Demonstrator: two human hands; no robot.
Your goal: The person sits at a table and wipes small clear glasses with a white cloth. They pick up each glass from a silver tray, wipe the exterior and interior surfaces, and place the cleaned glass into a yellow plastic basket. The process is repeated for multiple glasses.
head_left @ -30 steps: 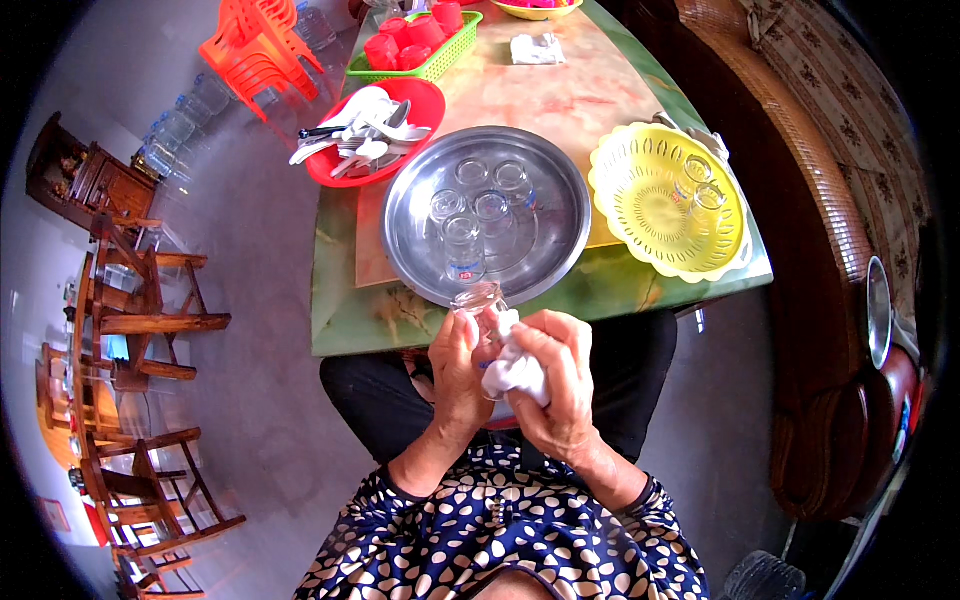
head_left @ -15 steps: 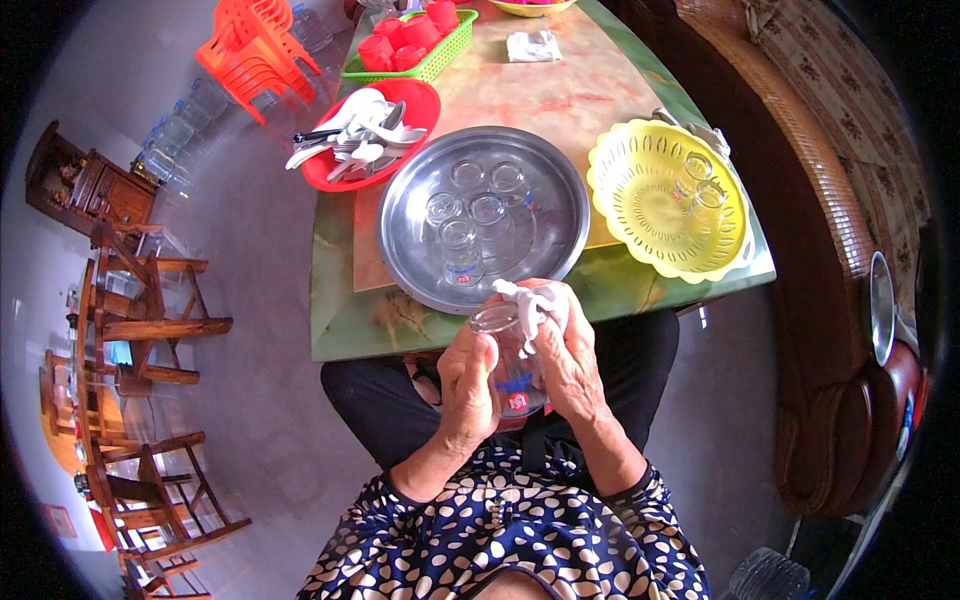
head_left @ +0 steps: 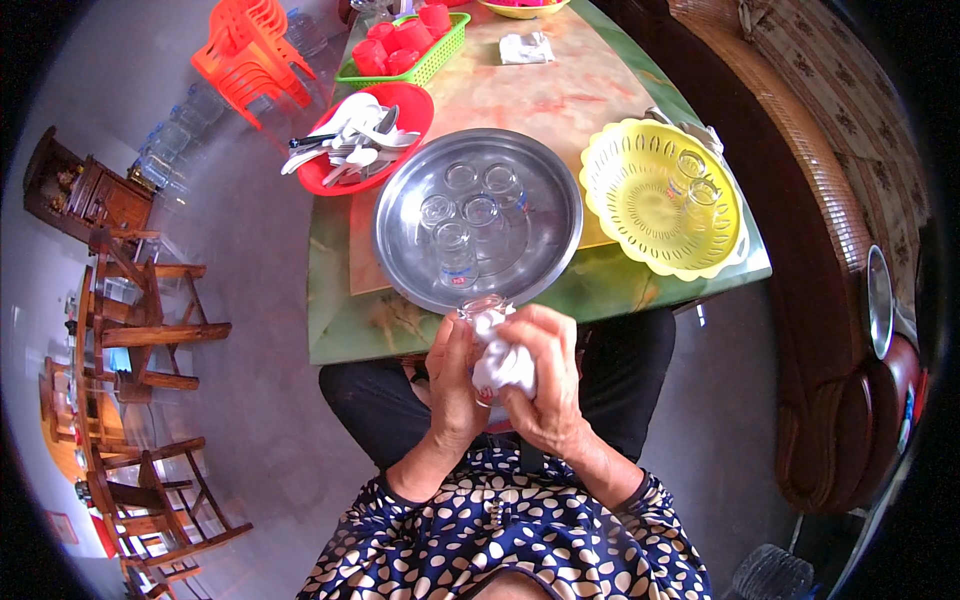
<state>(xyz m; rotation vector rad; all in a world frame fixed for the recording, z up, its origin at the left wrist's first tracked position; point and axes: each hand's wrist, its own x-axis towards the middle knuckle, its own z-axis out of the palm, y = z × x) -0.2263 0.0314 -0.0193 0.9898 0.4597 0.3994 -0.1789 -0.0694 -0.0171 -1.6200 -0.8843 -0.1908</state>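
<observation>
Over my lap, at the table's near edge, my left hand [head_left: 452, 385] is closed around a clear drinking glass [head_left: 484, 303]. My right hand [head_left: 550, 385] grips a white cloth [head_left: 506, 370], bunched against the glass, with part of it inside near the rim. Cloth and fingers hide most of the glass's body. Just beyond my hands, a round steel basin [head_left: 395, 265] holds several clear glasses [head_left: 455, 250]. To the right, a yellow slotted plastic basket [head_left: 640, 240] holds two clear glasses [head_left: 703, 195] along its right side.
A red bowl [head_left: 420, 105] of spoons and other cutlery [head_left: 365, 130] stands at the table's left edge. Behind it sits a green basket [head_left: 445, 60] with red cups [head_left: 410, 38]. A folded white cloth [head_left: 526, 48] lies farther back. A brown wooden bench [head_left: 790, 150] runs along the right.
My right hand has moved the cloth from beside the rim to the glass's mouth and front. The glass now tips away from me, toward the basin.
</observation>
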